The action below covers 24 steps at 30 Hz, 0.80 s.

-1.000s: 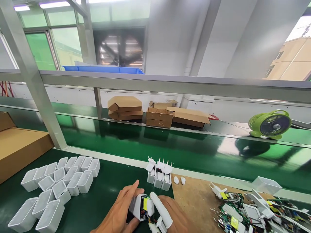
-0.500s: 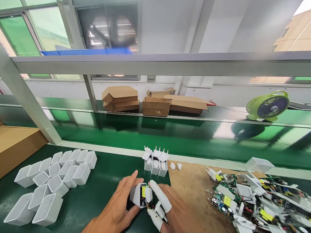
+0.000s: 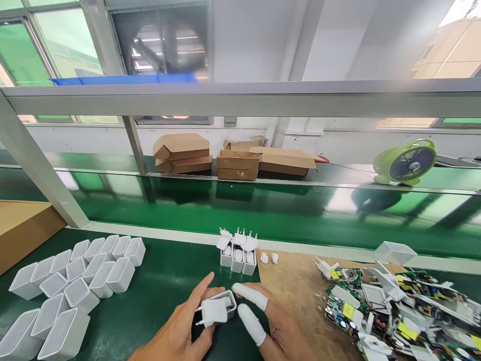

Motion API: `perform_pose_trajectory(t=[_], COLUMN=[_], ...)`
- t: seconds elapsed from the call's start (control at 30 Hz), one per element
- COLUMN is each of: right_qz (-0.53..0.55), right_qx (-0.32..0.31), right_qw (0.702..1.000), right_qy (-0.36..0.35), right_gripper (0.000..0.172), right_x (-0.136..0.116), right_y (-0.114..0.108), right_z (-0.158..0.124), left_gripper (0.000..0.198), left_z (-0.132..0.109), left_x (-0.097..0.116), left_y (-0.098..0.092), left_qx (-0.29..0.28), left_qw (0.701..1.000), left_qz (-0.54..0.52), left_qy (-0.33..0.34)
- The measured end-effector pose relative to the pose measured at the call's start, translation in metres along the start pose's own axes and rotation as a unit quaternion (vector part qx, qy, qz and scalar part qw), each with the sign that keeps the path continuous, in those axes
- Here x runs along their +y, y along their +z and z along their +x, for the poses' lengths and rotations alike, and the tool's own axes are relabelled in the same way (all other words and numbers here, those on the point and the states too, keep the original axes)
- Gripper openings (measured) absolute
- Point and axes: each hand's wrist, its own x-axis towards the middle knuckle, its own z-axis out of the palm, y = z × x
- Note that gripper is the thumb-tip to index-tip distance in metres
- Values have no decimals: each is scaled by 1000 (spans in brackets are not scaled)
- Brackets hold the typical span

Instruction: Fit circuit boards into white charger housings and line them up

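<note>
My left hand [image 3: 182, 323] grips a white power adapter housing [image 3: 230, 313] between thumb and fingers, low in the middle. A white plug piece [image 3: 213, 312] with metal pins lies across the housing's open end, its pins pointing left toward my palm. My right hand [image 3: 276, 321], with white finger covers on thumb and forefinger, is spread just right of the housing and holds nothing. Behind my hands stand several filled adapter housings [image 3: 237, 260] in a row, plug pieces resting on top.
Several white housings [image 3: 80, 293] stand in rows at left. A brown board [image 3: 293, 296] lies at right, with two small white lumps [image 3: 269, 258] and a heap of circuit boards and plastic parts [image 3: 391, 311]. Farther back are cardboard boxes [image 3: 238, 165] and a green fan [image 3: 406, 163].
The circuit board has gone into the housing, and the plug piece has moved from my right hand onto its open end. My right hand has let go and opened.
</note>
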Motion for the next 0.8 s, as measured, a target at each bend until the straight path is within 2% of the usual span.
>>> perform_pose_trajectory(t=[0.13, 0.27, 0.4, 0.53, 0.63, 0.8], right_qz=[-40, -66, -68, -88, -110, -19], right_qx=[-11, -43, -42, -29, -46, -75], right_qw=[998, 992, 986, 985, 984, 996], right_qy=[-50, -103, -148, -147, -135, -54], right_gripper=[47, 48, 49, 47, 41, 38], right_x=[14, 19, 24, 27, 20, 9], right_y=[15, 28, 37, 43, 39, 29], right_z=[-3, -4, -2, -3, -1, 0], left_gripper=[68, 71, 77, 78, 76, 72], left_z=[-1, 1, 5, 6, 6, 6], left_x=[1, 1, -2, -7, -9, -9], left_y=[-2, -1, 2, 6, 9, 11], left_qx=[48, 75, 91, 96, 103, 108], left_qw=[998, 990, 976, 964, 954, 946], left_qz=[-8, -91, -175, -219, -245, -264], left_qy=[-30, -71, -94, -121, -139, -158])
